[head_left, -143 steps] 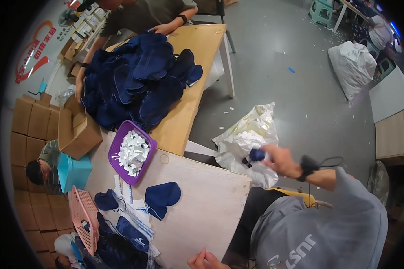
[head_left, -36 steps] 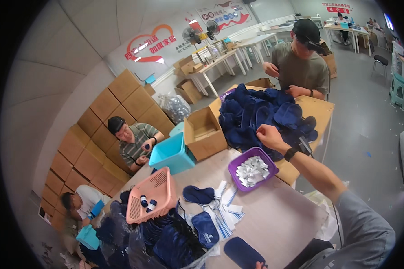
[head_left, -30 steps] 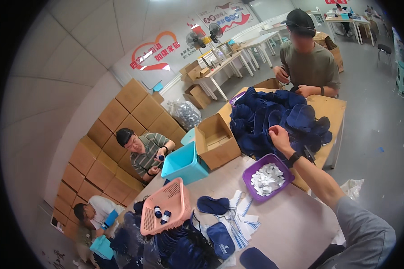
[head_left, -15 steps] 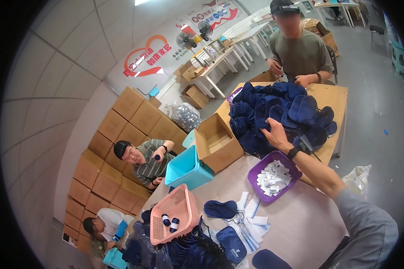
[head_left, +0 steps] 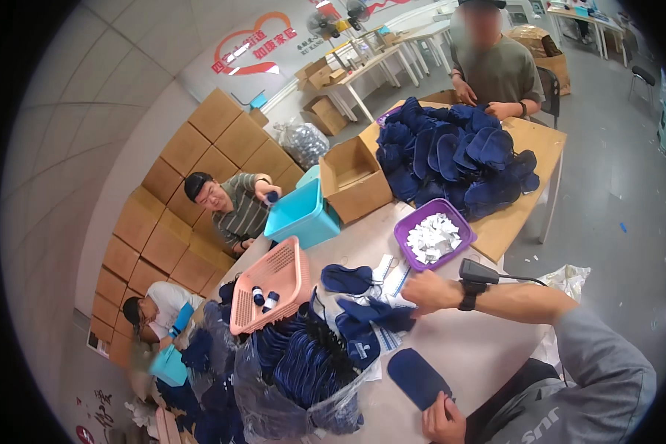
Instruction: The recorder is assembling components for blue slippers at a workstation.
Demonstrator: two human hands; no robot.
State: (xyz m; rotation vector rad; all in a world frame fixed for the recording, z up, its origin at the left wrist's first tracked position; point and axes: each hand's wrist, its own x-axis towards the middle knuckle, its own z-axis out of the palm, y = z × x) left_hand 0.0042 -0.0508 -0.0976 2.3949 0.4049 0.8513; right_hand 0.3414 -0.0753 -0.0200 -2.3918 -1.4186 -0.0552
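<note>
My right hand, with a black wrist strap and a small dark device at the wrist, is closed on a navy eye mask above the near table. Below that mask lies another navy eye mask with a pale print, beside white and blue printed strips. At the lower edge my left hand pinches the near end of a flat, plain navy piece, shaped like an eye mask. One more eye mask rests farther off.
A purple basket holds white tags. Beyond it is a heap of navy eye masks. A carton, turquoise bin, pink basket and plastic bag of masks line the left. Co-workers sit left and across.
My right hand has come back from the heap to the near table, bringing an eye mask. My left hand has come into view at the plain navy piece. The view has shifted.
</note>
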